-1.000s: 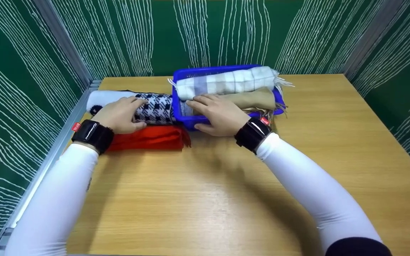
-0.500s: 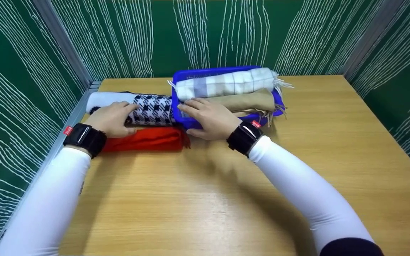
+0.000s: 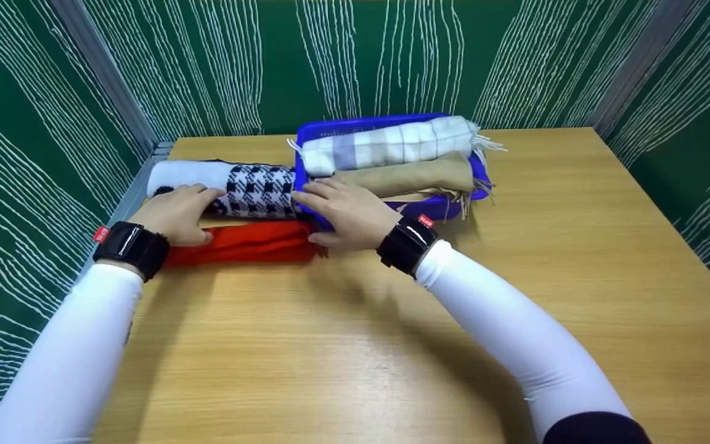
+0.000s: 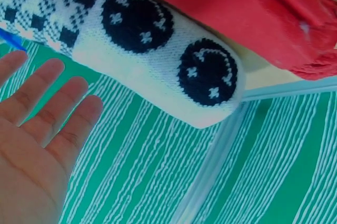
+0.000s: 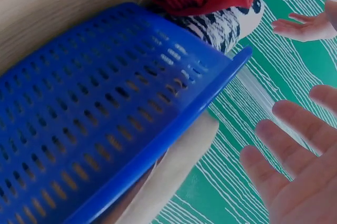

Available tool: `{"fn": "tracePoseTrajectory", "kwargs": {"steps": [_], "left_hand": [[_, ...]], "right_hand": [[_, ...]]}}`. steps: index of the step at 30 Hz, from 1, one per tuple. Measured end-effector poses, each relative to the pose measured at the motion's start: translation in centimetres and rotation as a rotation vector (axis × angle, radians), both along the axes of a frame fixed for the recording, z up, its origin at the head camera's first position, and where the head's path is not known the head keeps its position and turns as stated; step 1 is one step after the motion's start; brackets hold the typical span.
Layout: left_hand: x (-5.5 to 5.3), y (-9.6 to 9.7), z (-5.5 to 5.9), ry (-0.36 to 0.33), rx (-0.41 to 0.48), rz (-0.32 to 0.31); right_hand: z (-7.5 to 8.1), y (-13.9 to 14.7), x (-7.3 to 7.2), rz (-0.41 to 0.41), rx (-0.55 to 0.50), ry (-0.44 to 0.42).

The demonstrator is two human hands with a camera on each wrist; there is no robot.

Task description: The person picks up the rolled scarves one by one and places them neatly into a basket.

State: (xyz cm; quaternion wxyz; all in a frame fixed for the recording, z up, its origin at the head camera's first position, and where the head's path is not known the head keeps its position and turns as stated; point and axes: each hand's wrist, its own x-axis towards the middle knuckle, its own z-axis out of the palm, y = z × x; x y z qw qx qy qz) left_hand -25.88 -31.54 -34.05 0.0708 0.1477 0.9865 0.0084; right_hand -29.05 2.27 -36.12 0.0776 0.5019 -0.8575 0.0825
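Note:
My left hand (image 3: pixel 176 216) hovers with loosely extended fingers over a red rolled scarf (image 3: pixel 244 242) and the white end of a black-and-white knitted scarf (image 3: pixel 262 188). Dark round smiley patches show on that knitted scarf (image 4: pixel 137 60) in the left wrist view, where the left fingers hold nothing. Over the front left corner of a blue plastic basket (image 3: pixel 361 122) is my right hand (image 3: pixel 349 213). Its fingers are spread and apart from the basket (image 5: pixel 79 103) in the right wrist view. A pale plaid scarf (image 3: pixel 392 145) and a tan scarf (image 3: pixel 416 174), both rolled, lie in the basket.
Everything lies on a wooden table (image 3: pixel 515 277), toward its back left. Green walls with white streaks (image 3: pixel 503 68) stand behind and at both sides. A metal rail (image 3: pixel 124 200) runs along the table's left edge. Fringes hang over the basket's right end.
Both hands have drifted to the left and slightly back toward the body. The right one has gone from over the tan scarf to the basket's corner. The scarves and basket stay put.

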Motion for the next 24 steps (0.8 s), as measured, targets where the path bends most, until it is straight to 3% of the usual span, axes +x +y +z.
{"fn": "tracePoseTrajectory", "kwargs": {"steps": [15,24], "left_hand": [[0.3,-1.6,-1.2,-0.041,0.007,0.046],[0.4,-2.0,-1.9,-0.066,0.019,0.040]], "right_hand": [[-0.5,-1.6,0.6,0.014,-0.005,-0.047],[-1.1,-2.6,1.1,0.025,0.015,-0.085]]}}
